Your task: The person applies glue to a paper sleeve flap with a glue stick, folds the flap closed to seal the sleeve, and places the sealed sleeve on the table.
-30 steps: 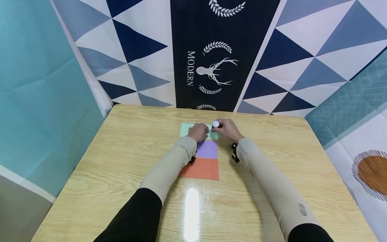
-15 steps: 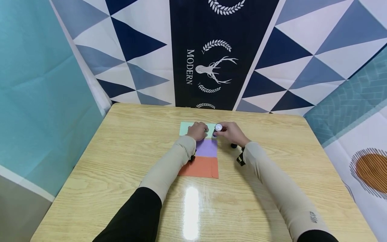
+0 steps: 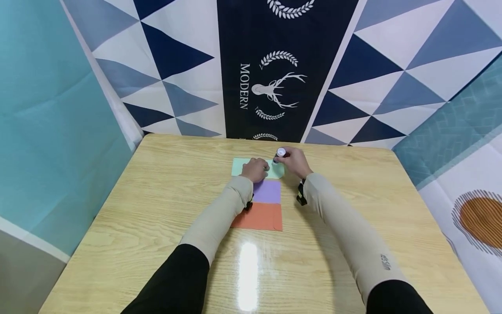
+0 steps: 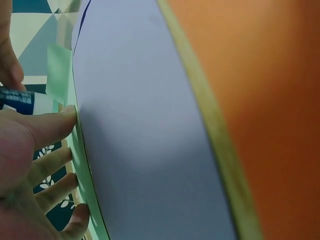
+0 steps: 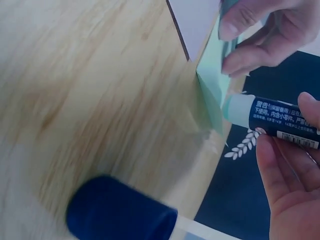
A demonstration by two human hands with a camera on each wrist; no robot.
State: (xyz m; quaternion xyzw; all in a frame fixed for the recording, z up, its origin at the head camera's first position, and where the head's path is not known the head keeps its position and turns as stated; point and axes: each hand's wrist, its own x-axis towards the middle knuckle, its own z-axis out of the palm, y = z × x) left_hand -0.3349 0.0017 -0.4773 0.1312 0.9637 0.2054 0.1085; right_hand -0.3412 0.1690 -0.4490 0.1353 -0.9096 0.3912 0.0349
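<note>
A mint-green envelope (image 3: 237, 165) lies at the far side of the table, its flap (image 5: 212, 102) unfolded to the right. My left hand (image 3: 255, 170) rests on it, thumb and fingertips pressing the paper. My right hand (image 3: 297, 162) grips a glue stick (image 5: 285, 120) with a dark blue label, its white end right at the flap. Nearer to me are a purple envelope (image 3: 269, 192) and an orange-red envelope (image 3: 259, 216), partly hidden under the left forearm. A dark blue cap (image 5: 120, 210) sits on the table below the right wrist.
The light wood table (image 3: 164, 192) ends at the back against a patterned cloth (image 3: 270, 78) with triangles and a deer print. A teal cloth (image 3: 47, 122) hangs along the left side. Both wrists carry small black devices.
My right hand with the glue stick first slid toward me along the flap, then moved back up to its far edge. The left hand has stayed in place on the green envelope.
</note>
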